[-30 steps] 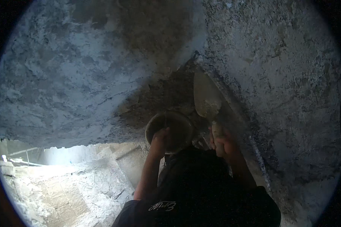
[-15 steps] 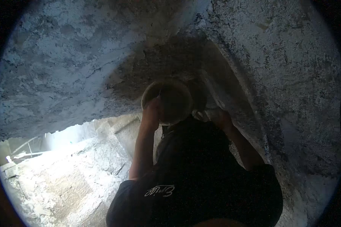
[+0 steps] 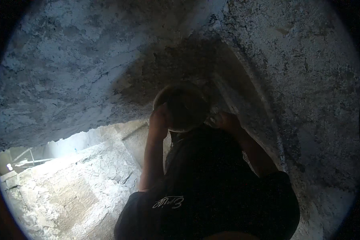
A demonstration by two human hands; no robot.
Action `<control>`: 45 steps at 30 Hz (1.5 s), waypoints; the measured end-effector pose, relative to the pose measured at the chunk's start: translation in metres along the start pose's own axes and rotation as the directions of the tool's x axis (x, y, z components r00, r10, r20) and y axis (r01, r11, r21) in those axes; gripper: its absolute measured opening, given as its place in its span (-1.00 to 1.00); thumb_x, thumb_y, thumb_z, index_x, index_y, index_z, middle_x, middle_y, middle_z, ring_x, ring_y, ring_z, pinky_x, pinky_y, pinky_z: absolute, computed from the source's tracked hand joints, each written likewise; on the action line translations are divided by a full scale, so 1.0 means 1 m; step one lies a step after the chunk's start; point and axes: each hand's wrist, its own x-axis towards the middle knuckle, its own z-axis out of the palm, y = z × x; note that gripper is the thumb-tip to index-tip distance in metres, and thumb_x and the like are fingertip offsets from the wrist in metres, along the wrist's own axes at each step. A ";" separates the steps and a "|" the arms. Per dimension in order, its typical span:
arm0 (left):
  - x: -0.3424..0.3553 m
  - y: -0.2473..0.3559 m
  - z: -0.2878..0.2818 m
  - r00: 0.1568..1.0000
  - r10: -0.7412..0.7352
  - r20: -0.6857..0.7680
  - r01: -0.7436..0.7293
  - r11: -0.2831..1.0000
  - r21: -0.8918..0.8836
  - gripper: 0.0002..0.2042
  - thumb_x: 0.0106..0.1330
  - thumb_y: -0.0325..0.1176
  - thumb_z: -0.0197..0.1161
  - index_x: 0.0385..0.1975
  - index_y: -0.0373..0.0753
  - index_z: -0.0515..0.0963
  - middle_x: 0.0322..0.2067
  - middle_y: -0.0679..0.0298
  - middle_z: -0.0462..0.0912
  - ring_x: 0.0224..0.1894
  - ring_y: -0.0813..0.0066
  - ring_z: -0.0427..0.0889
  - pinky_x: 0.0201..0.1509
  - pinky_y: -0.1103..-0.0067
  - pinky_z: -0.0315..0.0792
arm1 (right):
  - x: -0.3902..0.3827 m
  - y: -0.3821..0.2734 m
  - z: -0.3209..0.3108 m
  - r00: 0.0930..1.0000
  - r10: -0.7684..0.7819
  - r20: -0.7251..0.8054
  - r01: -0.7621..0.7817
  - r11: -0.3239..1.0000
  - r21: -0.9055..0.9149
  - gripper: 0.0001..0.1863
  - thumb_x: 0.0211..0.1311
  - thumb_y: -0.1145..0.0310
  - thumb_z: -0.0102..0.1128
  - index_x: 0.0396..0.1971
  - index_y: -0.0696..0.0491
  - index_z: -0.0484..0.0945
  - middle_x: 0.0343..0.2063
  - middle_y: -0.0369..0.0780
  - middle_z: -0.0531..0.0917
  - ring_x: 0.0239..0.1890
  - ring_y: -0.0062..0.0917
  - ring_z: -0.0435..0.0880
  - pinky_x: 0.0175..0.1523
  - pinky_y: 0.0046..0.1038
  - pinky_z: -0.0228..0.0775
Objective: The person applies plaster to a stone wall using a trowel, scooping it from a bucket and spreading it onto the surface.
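My left hand [image 3: 160, 119] grips the left side of a dark, round bowl [image 3: 187, 106] in front of my body. My right hand [image 3: 228, 122] is just right of the bowl, closed on the pale handle of a trowel [image 3: 213, 119]; the trowel's blade is mostly hidden behind the bowl and in shadow. The bowl's inside is too dark to make out.
Rough, mottled plaster surfaces [image 3: 68, 72] surround me, meeting at a shadowed corner with a curved edge [image 3: 264, 100] to the right. At lower left, a bright opening shows a crusted plaster surface [image 3: 64, 192] and thin pale bars [image 3: 33, 161].
Both hands, the bowl and the trowel sit higher in the view than a second ago. The trowel's blade, earlier visible right of the bowl, has swung down behind it into shadow.
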 end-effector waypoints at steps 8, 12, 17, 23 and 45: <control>0.005 -0.003 -0.008 1.000 0.001 0.018 -0.001 1.000 -0.024 -0.79 0.38 -0.32 -0.09 -0.45 -0.21 0.45 -0.66 0.44 0.38 -0.66 0.70 0.31 -0.61 0.70 0.19 | 0.002 0.001 -0.013 0.968 0.121 0.218 -0.109 0.992 -0.065 -0.57 0.04 0.09 0.21 -0.18 0.08 0.50 -0.32 -0.04 0.62 -0.25 -0.14 0.61 -0.15 -0.20 0.45; 0.010 -0.006 -0.010 0.998 0.065 -0.011 -0.063 0.989 0.135 -0.77 0.37 -0.31 -0.07 -0.52 -0.17 0.44 -0.66 0.45 0.35 -0.67 0.70 0.30 -0.63 0.69 0.16 | -0.005 0.014 -0.008 0.972 0.132 0.192 -0.121 0.990 -0.068 -0.66 0.11 0.17 0.13 -0.19 0.07 0.50 -0.32 -0.06 0.62 -0.26 -0.17 0.62 -0.15 -0.21 0.45; 0.016 -0.013 -0.014 0.993 -0.081 0.089 0.098 0.973 -0.208 -0.81 0.36 -0.33 -0.04 -0.46 -0.21 0.44 -0.64 0.45 0.37 -0.60 0.72 0.37 -0.60 0.71 0.22 | -0.015 0.045 0.014 0.993 -0.006 0.121 0.018 0.994 -0.103 -0.74 0.15 0.25 0.07 -0.21 0.06 0.51 -0.32 -0.04 0.61 -0.25 -0.17 0.61 -0.13 -0.20 0.45; 0.025 -0.031 -0.015 0.994 -0.058 0.087 0.078 0.965 -0.250 -0.81 0.36 -0.36 -0.02 -0.14 -0.27 0.44 -0.56 0.45 0.42 -0.56 0.73 0.40 -0.58 0.73 0.27 | -0.029 0.087 0.038 0.964 0.230 0.136 -0.259 0.927 0.272 -0.61 0.11 0.26 0.13 -0.05 0.08 0.45 -0.32 -0.03 0.61 -0.24 -0.15 0.61 -0.12 -0.22 0.45; 0.026 -0.017 -0.012 0.991 -0.098 0.089 0.124 0.924 -0.363 -0.86 0.33 -0.34 -0.01 -0.47 -0.14 0.43 -0.67 0.48 0.28 -0.63 0.68 0.31 -0.61 0.69 0.19 | -0.048 0.089 0.034 0.981 0.185 0.060 -0.180 0.750 0.637 -0.65 0.17 0.33 0.21 -0.08 0.17 0.49 -0.28 -0.18 0.59 -0.26 -0.45 0.57 -0.18 -0.45 0.43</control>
